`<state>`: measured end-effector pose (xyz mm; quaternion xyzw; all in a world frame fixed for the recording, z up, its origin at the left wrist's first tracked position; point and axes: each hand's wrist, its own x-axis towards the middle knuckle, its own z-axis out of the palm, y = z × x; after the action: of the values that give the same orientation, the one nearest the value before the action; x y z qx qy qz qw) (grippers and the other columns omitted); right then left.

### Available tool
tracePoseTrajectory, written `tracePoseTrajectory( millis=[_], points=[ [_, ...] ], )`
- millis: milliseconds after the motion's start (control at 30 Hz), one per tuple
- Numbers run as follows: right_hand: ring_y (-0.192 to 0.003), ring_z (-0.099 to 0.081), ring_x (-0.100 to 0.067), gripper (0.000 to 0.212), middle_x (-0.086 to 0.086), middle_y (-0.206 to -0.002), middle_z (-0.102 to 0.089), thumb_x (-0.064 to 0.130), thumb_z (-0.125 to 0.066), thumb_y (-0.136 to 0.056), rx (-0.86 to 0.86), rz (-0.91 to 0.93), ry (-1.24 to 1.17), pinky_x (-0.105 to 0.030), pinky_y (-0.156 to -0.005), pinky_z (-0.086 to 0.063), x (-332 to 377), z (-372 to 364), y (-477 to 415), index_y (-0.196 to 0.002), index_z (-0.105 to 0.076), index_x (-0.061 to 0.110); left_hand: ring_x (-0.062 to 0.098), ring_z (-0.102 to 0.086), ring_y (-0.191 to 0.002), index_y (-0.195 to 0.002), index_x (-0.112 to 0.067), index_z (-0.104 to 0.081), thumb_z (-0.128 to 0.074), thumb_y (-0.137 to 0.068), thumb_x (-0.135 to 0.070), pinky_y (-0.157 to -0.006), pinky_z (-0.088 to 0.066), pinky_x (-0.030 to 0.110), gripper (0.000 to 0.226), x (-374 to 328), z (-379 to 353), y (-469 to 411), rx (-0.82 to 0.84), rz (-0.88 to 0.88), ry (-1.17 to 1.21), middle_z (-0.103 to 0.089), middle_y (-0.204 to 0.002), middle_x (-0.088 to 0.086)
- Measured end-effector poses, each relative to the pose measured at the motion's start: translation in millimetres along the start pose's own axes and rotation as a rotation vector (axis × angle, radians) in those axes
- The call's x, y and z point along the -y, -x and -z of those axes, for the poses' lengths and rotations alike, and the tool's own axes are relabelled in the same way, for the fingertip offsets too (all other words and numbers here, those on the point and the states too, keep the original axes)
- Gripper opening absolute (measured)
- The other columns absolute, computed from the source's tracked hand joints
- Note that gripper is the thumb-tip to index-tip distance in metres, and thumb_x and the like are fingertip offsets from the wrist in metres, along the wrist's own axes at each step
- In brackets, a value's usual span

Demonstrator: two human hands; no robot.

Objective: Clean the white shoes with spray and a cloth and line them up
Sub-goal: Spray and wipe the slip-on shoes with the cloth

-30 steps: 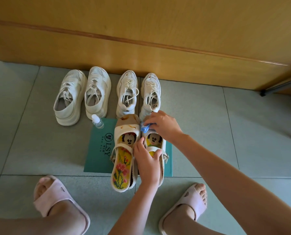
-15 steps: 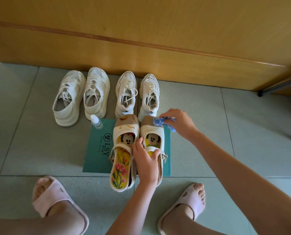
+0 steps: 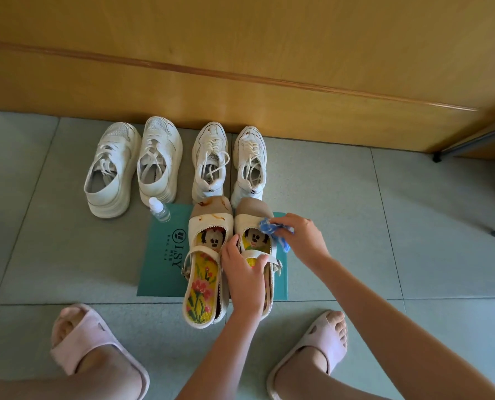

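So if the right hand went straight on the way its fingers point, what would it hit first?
The right hand would likely meet the front of the right strap shoe, just beneath its blue cloth; the gap is unclear.

Two pairs of shoes are lined up along the foot of the light wooden panel (image 3: 240,111), toes to it: the white mesh lace-up sneakers (image 3: 159,160) at the left, the white leather lace-up sneakers (image 3: 211,160) just right of them. Before them, a flat green cardboard box (image 3: 165,255) is laid on the grey tiled floor (image 3: 355,226). A small clear plastic spray bottle (image 3: 159,210) is set at the box's far left corner. Two cream strap shoes are placed side by side on the box, heels overhanging its near edge. The right strap shoe (image 3: 253,223) is gripped at its strap by the left hand (image 3: 244,272). A crumpled blue cloth (image 3: 272,228) is held by the right hand (image 3: 301,235) at that shoe's right rim. The left strap shoe (image 3: 204,264) is touched by neither hand.
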<state>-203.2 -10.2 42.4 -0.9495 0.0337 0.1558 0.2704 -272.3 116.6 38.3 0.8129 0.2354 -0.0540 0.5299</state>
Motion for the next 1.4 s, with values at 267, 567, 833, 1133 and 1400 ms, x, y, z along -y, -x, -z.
tracePoseTrajectory(
  millis=[267, 567, 833, 1133, 1400],
  points=[
    [-0.083, -0.061, -0.015, 0.025, -0.004, -0.104, -0.069, 0.011, -0.061, -0.088, -0.231, -0.240, -0.371, -0.037, -0.077, -0.056, -1, 12, -26, -0.112, -0.067, 0.017, 0.019, -0.039, -0.127, -0.136, -0.010, -0.040, -0.072, -0.080, -0.021, -0.105, -0.028, 0.023, 0.065, 1, 1, 0, 0.006, -0.019, -0.001, -0.044, -0.137, 0.006],
    [-0.101, -0.061, -0.021, 0.028, -0.003, -0.114, -0.068, 0.010, -0.056, -0.092, -0.204, -0.179, -0.222, -0.032, -0.083, -0.051, 5, -15, -16, -0.116, -0.068, 0.019, 0.015, -0.040, -0.125, -0.136, -0.011, -0.040, -0.071, -0.081, -0.020, -0.103, -0.028, 0.021, 0.063, 2, 0, 0, 0.014, -0.012, 0.005, -0.045, -0.135, 0.004],
    [-0.079, -0.062, -0.010, 0.026, -0.005, -0.103, -0.071, 0.007, -0.063, -0.087, -0.075, -0.144, -0.337, -0.022, -0.074, -0.055, 4, -5, 9, -0.111, -0.070, 0.014, 0.016, -0.041, -0.125, -0.135, -0.012, -0.040, -0.072, -0.080, -0.022, -0.107, -0.033, 0.027, 0.065, 3, 1, 0, 0.025, -0.018, 0.019, -0.046, -0.134, 0.004],
    [-0.091, -0.063, -0.019, 0.024, 0.001, -0.104, -0.069, 0.021, -0.059, -0.089, -0.244, -0.384, -0.209, -0.025, -0.070, -0.045, 49, -5, -41, -0.109, -0.069, 0.024, 0.017, -0.038, -0.129, -0.136, -0.008, -0.042, -0.072, -0.081, -0.021, -0.102, -0.021, 0.013, 0.064, 1, 3, 1, 0.012, -0.049, -0.020, -0.045, -0.137, 0.007],
    [-0.099, -0.058, -0.019, 0.025, 0.000, -0.106, -0.068, 0.019, -0.056, -0.091, -0.301, -0.194, -0.057, -0.031, -0.074, -0.045, 66, -25, -34, -0.109, -0.071, 0.027, 0.016, -0.036, -0.131, -0.137, -0.008, -0.041, -0.071, -0.082, -0.020, -0.101, -0.016, 0.010, 0.064, 3, 2, 0, 0.022, -0.045, -0.030, -0.045, -0.139, 0.006]
  ],
)
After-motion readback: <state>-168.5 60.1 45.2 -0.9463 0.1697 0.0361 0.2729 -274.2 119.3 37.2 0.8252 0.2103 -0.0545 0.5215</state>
